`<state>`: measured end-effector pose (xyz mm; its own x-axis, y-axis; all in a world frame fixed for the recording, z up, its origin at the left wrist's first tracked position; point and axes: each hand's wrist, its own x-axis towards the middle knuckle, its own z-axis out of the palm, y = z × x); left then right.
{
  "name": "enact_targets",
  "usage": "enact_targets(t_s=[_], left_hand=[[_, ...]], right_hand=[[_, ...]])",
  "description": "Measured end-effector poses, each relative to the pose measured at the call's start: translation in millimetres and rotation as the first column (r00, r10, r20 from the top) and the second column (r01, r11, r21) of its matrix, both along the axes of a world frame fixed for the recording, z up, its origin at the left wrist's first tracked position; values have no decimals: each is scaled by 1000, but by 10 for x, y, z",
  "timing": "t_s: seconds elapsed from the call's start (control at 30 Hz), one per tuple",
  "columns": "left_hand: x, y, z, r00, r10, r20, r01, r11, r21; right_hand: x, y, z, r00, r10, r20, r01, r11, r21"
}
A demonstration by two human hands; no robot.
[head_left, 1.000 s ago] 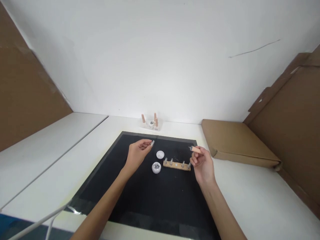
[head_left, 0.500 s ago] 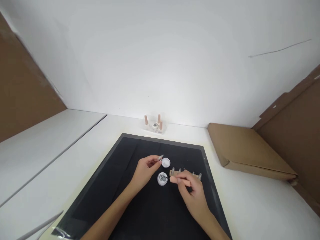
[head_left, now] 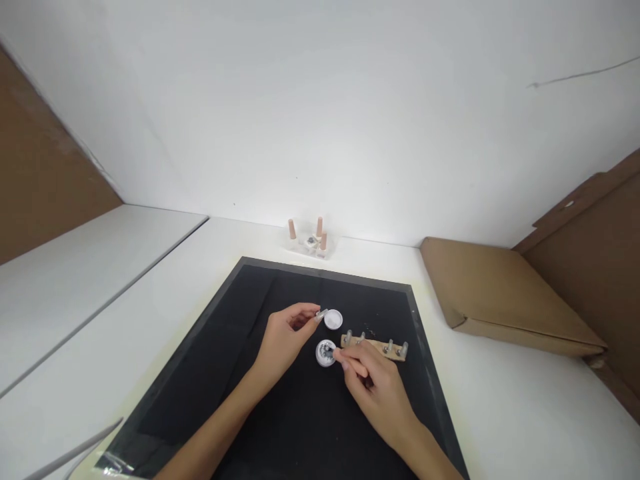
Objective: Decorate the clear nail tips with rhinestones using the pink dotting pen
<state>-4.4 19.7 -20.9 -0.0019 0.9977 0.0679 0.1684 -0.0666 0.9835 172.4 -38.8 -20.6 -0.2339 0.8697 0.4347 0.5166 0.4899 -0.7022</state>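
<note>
The right hand [head_left: 383, 393], fingers clamped on the peach-handled applicator [head_left: 357, 366] at the round white jar of silvery stuff [head_left: 321, 362], inward of the flat black mat's [head_left: 300, 427] far edge, should dip lightly, the left hand [head_left: 281, 339] pinching the small translucent piece [head_left: 321, 315] clear.

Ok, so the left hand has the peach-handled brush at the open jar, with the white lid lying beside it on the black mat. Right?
Wrong hand: the head view shows the right hand holding the brush, not the left. The rest stands: brush at the open jar, white lid beside it on the black mat.
</note>
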Motion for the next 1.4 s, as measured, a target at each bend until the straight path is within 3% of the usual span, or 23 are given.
enact_targets(t_s=[0.3, 0.43, 0.53, 0.63, 0.73, 0.83, 0.9, 1.13, 1.4], left_hand=[[14, -23, 25, 996, -6, -86, 11, 998, 59], [12, -43, 35, 987, -14, -159, 36, 990, 137], [17, -69, 48, 977, -14, -214, 56, 980, 190], [35, -98, 65, 976, -21, -218, 69, 974, 214], [60, -136, 85, 983, -41, -177, 79, 974, 212], [84, -195, 113, 985, -63, -164, 96, 974, 203], [100, -241, 135, 981, -80, -177, 116, 973, 201], [138, -349, 150, 972, -110, -207, 171, 937, 305], [129, -363, 161, 976, -209, -64, 216, 870, 444]], right_hand=[[8, 6, 12, 1000, 9, 22, -8, 1000, -26], [45, 18, 44, 995, -45, -92, 45, 999, -9], [105, 18, 68, 961, -132, -243, 112, 989, -95], [178, 23, 80, 867, -229, -442, 112, 955, -274], [235, 30, 111, 714, -289, -638, 11, 915, -403], [260, 21, 171, 587, -297, -754, -87, 902, -423], [263, 3, 209, 547, -275, -791, -141, 901, -411], [252, -44, 244, 581, -196, -790, -204, 905, -374], [232, -69, 257, 557, -180, -811, -291, 872, -393]])
